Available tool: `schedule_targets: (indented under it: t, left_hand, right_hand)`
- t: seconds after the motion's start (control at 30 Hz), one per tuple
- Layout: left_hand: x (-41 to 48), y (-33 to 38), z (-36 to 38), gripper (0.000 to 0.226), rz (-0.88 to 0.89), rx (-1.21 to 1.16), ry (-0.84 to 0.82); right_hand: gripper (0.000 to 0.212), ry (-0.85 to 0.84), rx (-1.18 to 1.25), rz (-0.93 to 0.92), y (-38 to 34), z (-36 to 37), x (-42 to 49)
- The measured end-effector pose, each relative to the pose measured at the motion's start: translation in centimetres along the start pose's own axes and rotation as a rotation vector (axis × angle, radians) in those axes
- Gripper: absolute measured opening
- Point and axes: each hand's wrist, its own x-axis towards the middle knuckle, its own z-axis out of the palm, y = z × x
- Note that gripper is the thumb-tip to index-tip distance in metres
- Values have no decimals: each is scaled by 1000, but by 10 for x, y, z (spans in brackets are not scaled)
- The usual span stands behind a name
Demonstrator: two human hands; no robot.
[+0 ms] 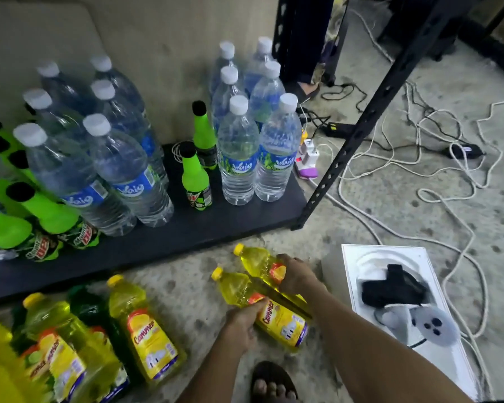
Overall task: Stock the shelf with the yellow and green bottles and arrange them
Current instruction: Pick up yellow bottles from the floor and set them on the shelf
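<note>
Two yellow bottles are held in front of the shelf, near its right front corner, with their caps pointing toward the shelf. The right hand grasps the far yellow bottle round its label. The left hand grasps the near yellow bottle at mid-body, fingers curled over it. The two bottles lie side by side and touch. Whether either one rests on the floor cannot be determined.

In front of the shelf's left part, a floor group of bottles lies flat. One yellow bottle is fully visible, with at least one more yellow and one dark green beside it. The remainder is blurred and cut off by the frame edge, so no count is possible.

On the shelf:
- Two small green bottles stand upright at centre, one behind the other.
- A green cluster at the left end is cut off and cannot be counted.
- Six left water bottles stand between that cluster and the small green bottles.
- Six right water bottles stand at the shelf's right end.

Right of the shelf, a white box and loose cables lie on the floor.
</note>
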Motion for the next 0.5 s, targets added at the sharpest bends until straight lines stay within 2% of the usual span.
schedule_targets:
  t: [0.1, 0.2, 0.27, 0.33, 0.43, 0.5]
  left_hand:
    - [23, -1, 13, 40, 55, -54, 22]
    - [35, -4, 19, 24, 183, -116, 149]
    - [36, -3, 18, 35, 210, -125, 175]
    - [23, -1, 8, 46, 178, -98, 128]
    - [9, 0, -16, 59, 194, 47, 148]
    - [-10, 3, -32, 60, 289, 163, 201]
  right_hand:
    - [91, -46, -16, 19, 2, 7, 20]
    - [94, -47, -51, 27, 0, 10, 31]
    - [83, 13, -62, 9, 0, 11, 28]
    - [74, 87, -36, -22, 3, 12, 16]
    - [74, 169, 46, -54, 8, 1, -6]
    - [80, 209, 53, -91, 10, -12, -26]
